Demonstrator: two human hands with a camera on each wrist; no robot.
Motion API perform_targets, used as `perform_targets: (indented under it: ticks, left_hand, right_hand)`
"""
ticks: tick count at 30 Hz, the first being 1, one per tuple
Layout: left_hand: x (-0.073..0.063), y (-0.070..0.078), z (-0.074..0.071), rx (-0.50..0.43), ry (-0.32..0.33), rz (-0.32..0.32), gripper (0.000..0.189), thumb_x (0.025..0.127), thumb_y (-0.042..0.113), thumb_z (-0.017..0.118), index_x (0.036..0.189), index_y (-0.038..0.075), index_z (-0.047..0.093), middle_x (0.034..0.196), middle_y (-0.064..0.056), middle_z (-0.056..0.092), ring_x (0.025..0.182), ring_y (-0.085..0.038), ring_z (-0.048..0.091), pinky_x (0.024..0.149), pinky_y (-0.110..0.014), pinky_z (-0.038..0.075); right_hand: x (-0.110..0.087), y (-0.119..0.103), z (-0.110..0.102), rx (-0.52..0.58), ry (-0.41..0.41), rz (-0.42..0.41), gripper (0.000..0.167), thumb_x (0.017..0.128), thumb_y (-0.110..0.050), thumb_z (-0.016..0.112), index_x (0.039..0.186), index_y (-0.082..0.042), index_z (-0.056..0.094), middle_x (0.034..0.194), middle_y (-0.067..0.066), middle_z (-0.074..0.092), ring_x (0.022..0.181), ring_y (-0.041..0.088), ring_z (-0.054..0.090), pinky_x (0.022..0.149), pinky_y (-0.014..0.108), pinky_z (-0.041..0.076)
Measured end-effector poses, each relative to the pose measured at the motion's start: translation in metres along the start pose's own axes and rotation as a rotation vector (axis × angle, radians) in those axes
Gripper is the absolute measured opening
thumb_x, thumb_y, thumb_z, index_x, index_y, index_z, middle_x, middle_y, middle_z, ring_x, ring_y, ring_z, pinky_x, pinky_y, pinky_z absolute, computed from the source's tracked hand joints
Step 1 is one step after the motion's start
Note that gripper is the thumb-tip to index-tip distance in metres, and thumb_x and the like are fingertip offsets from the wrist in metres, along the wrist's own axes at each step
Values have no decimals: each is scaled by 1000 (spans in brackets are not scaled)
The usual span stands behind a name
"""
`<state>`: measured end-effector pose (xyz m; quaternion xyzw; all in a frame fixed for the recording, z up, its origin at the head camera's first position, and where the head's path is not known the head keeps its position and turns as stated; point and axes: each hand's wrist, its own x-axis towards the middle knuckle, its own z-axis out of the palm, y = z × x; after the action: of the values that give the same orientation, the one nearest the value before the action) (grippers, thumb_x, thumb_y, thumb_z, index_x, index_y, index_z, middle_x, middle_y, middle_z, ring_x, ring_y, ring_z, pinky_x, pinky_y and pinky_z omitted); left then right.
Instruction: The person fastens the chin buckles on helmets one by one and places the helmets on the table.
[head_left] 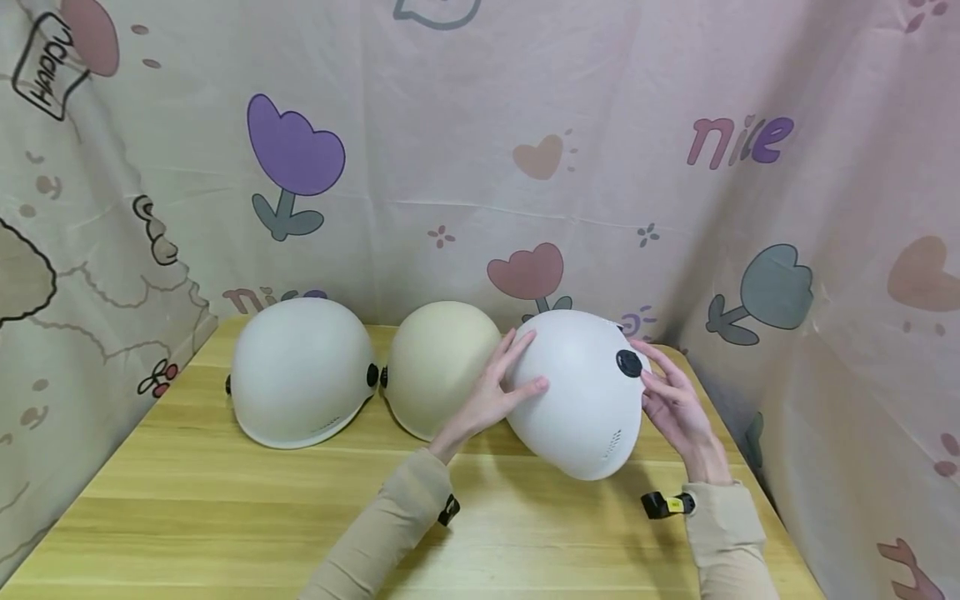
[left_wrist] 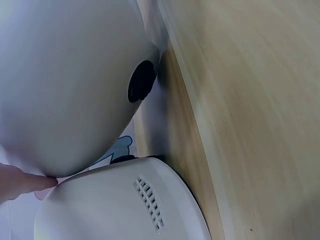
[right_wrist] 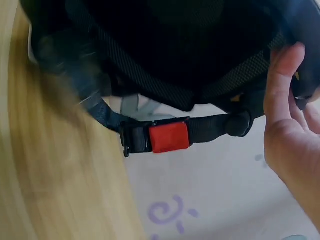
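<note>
A white helmet (head_left: 573,392) with a black round knob is tilted between the two hands at the right of the table. The left hand (head_left: 491,387) lies on its left side, thumb and fingers spread on the smooth shell. The right hand (head_left: 678,408) grips its right rim close to the knob. In the right wrist view the dark lining and chin strap (right_wrist: 210,128) show, the strap fastened by a red buckle (right_wrist: 169,137). The left wrist view has one fingertip (left_wrist: 47,182) between this shell and the cream helmet (left_wrist: 100,205).
The cream helmet stands dome up close to the left hand. Left of it, another white helmet (head_left: 300,375) sits dome up, their side knobs nearly meeting. All are on a wooden table (head_left: 225,508), with a printed curtain (head_left: 420,125) behind and at the sides.
</note>
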<state>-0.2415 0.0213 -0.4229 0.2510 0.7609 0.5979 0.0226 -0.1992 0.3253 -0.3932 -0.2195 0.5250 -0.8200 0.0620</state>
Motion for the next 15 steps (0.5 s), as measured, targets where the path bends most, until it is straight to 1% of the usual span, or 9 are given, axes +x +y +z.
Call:
perform_targets:
  ticks: [3,6,8,10,13,15]
  left_hand:
    - [0,1,0,8,-7,-1,76,87,63,67,152,56,29,172,0,3,157,-41,8,112,-76,26]
    - [-1,2,0,10,-10,-5,77,87,61,68,152,56,28,172,0,2,157,-42,8,112,-76,25]
    - [-1,3,0,12,-10,-11,77,87,60,68,153,56,27,172,0,2,157,-42,8,112,-77,25]
    - [-1,3,0,15,-8,-15,78,87,60,68,153,55,26,172,0,1,156,-43,7,112,-77,24]
    - [-1,3,0,27,-8,-26,79,86,62,68,153,56,25,172,0,1,156,-43,7,112,-77,24]
    - [-1,3,1,34,-6,-22,79,87,62,68,153,55,25,172,-2,1,156,-44,8,111,-78,24]
  right_hand:
    - [0,-6,1,-123,15,-1,44,106,4,35,146,-8,49,132,0,64,105,10,69,83,24,59]
    - [1,-11,5,-285,67,-10,42,105,2,41,145,-7,51,133,-3,59,106,7,67,81,24,60]
    - [1,-14,8,-380,104,-5,41,105,0,43,144,-7,52,127,-3,55,102,6,66,76,24,61]
    - [2,-15,11,-434,131,10,40,105,-2,44,144,-9,53,122,-3,54,98,5,65,73,24,60]
    - [3,-15,15,-471,165,30,39,106,-6,44,143,-10,53,116,-2,53,96,4,63,73,25,61]
    - [4,-15,17,-499,190,37,39,106,-7,45,145,-8,51,118,-3,53,99,4,62,77,25,61]
